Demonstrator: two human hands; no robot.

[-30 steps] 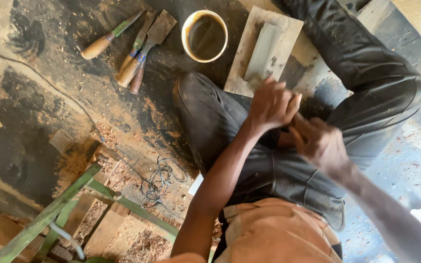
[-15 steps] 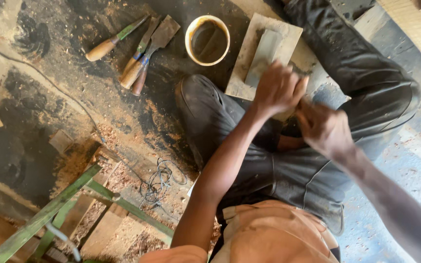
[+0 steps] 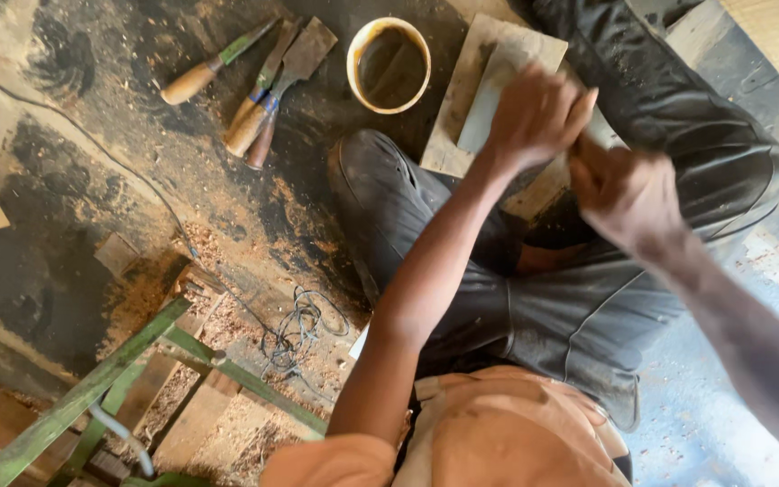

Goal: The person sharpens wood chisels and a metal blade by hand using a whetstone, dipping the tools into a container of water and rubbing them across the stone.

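Three wooden-handled chisels (image 3: 254, 99) lie on the sawdust-strewn floor (image 3: 92, 207), then a round tin of dark liquid (image 3: 389, 65). A grey oblong sharpening stone (image 3: 484, 113) on a flat wooden board (image 3: 462, 90) runs lengthwise away from the person. The left hand (image 3: 534, 117) is curled over it; the right hand (image 3: 624, 194), beside it, is closed, its contents hidden.

I sit on the floor of a woodworking shop: sawdust and shavings (image 3: 227, 243) cover the dark ground, wooden-handled chisels (image 3: 259, 95) lie beside a small round pot (image 3: 389, 65), and a green metal frame (image 3: 92, 388) stands among wood offcuts (image 3: 200, 424).
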